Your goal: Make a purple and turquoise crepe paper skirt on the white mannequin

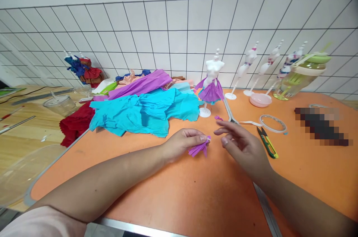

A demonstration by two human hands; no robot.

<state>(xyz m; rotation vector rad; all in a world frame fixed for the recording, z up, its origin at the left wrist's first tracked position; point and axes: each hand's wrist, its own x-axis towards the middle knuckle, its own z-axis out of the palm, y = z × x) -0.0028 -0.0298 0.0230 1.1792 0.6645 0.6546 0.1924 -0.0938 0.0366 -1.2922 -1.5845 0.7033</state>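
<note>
Between the thumb and fingers of my left hand (186, 142) is a small gathered piece of purple crepe paper (199, 149), pinched at its top and fanning out below. My right hand (243, 145) hovers just to the right, fingers apart and slightly bent, holding nothing. Behind them stands a white mini dress form (214, 68) wearing a purple paper skirt (211, 91) with blue at its hem. A purple scrap (218, 118) lies at its base. Yellow-and-green thread snips (267, 142) and a roll of clear tape (273, 123) rest beyond my right hand.
Turquoise crepe paper (140, 114) and purple crepe paper (142, 85) are heaped back left, beside dark red paper (77, 123). Several other dress forms (247, 60) line the wall near a pink bowl (260, 100) and a green-lidded bottle (303, 75). A plastic cup (59, 106) stands left.
</note>
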